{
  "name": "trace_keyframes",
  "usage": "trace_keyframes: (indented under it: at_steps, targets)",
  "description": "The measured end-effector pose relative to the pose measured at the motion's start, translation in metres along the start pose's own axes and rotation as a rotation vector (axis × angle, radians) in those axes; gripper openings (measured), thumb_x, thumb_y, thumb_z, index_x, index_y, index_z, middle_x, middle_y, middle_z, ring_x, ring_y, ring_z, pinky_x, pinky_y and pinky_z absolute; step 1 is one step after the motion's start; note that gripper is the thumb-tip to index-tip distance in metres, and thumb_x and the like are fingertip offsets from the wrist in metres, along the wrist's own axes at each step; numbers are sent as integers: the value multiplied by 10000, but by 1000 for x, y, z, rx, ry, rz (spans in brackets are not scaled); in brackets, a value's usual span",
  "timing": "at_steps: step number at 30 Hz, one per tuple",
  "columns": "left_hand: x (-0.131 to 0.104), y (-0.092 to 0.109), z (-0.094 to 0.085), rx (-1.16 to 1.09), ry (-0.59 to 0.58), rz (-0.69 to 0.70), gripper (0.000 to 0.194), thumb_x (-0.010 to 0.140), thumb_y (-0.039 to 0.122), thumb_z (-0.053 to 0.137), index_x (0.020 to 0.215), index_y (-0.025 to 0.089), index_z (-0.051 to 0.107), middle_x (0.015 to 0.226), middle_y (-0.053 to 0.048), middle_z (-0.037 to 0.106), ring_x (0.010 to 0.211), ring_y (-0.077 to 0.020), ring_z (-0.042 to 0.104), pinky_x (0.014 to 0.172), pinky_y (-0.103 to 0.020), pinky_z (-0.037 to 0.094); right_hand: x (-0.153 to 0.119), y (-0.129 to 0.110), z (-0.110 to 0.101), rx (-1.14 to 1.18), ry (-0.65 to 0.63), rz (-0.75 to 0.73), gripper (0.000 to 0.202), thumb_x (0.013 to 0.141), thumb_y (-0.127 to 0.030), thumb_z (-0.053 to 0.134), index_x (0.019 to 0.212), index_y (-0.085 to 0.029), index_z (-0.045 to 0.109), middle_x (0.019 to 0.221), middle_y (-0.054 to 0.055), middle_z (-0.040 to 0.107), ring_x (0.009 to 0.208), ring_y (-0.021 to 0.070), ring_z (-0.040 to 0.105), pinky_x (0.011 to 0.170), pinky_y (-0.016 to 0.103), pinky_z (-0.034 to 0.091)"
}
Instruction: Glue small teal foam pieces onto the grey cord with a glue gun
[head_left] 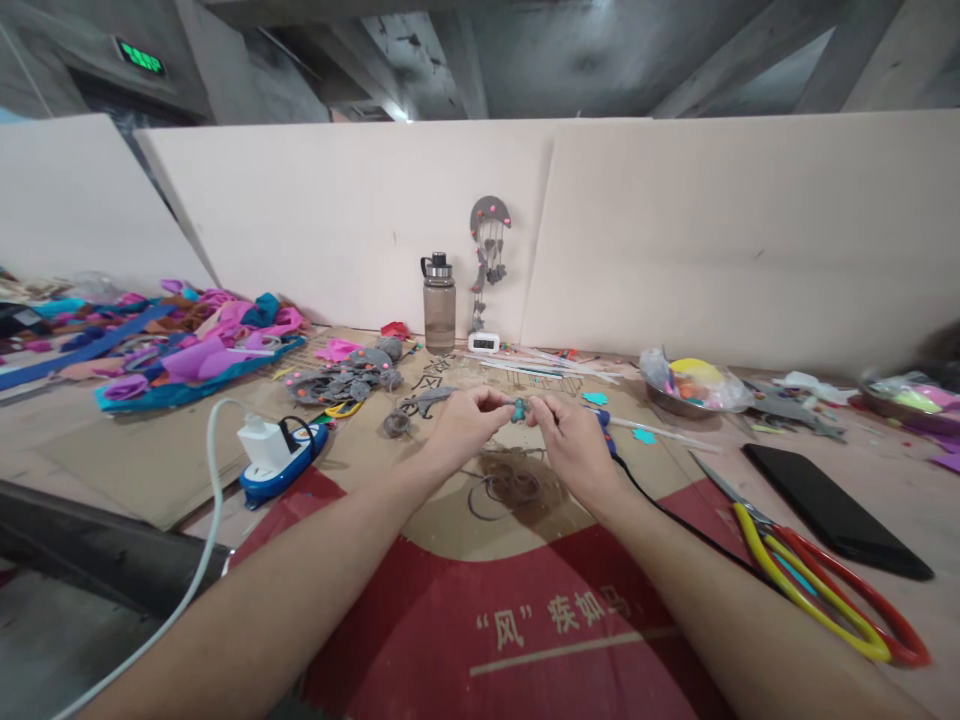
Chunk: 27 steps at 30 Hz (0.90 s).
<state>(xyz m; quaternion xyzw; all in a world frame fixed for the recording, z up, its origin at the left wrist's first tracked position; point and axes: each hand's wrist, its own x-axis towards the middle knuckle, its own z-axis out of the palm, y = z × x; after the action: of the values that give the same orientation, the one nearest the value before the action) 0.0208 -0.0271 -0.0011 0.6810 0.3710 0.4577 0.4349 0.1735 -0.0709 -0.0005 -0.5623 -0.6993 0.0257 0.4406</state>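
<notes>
My left hand (pixel 469 425) and my right hand (pixel 574 445) meet over the middle of the cardboard (pixel 442 530), fingertips pinched close together. Between them is a small teal felt piece (pixel 518 409), its exact shape partly hidden by the fingers. Below lies a loose tangle of thin grey cord (pixel 495 500), partly in shadow. A blue tool that looks like a glue gun (pixel 606 432) lies just beyond my right hand, with a black cable running toward me. Two flat teal cut-outs (pixel 643 436) rest to its right. A grey yarn ball (pixel 396 424) sits left of my left hand.
Yellow-and-red-handled scissors (pixel 810 570) and a black phone (pixel 832 505) lie at right. A blue power strip (pixel 281 470) with a white plug stands left. Behind are a water bottle (pixel 439 310), a small clock (pixel 484 343), felt scraps (pixel 202 350) and a metal bowl (pixel 690 405).
</notes>
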Motion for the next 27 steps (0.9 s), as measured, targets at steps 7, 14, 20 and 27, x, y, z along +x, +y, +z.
trace_keyframes:
  at_steps: [7, 14, 20, 27]
  targets:
    - [0, -4, 1, -15, -18, -23, 190, 679, 328, 641, 734, 147, 634, 574, 29, 525, 463, -65, 399, 461, -205, 315, 1, 1, -3, 9, -29, 35, 407, 922, -404, 355, 592, -216, 502, 609, 14, 583, 623, 165, 533, 635, 283, 344]
    - [3, -6, -3, -110, 27, -83, 185, 671, 327, 659, 708, 151, 619, 487, 42, 468, 428, -67, 386, 446, -207, 312, 3, 7, -2, 124, 19, 43, 237, 838, -368, 499, 989, -187, 477, 841, 44, 581, 725, 172, 522, 674, 296, 398]
    - [6, -8, -7, -175, 61, -78, 198, 659, 331, 677, 706, 150, 612, 522, 31, 493, 440, -64, 401, 444, -205, 316, 4, 11, -4, 126, 29, 4, 70, 821, -244, 489, 790, -196, 530, 769, 30, 574, 709, 169, 507, 672, 299, 385]
    - [1, -3, -2, -79, 10, -76, 173, 682, 310, 648, 718, 144, 616, 509, 38, 479, 435, -65, 392, 443, -206, 302, 3, 4, -5, 64, 56, 33, 193, 868, -326, 441, 737, -202, 512, 700, 25, 559, 668, 171, 482, 647, 298, 352]
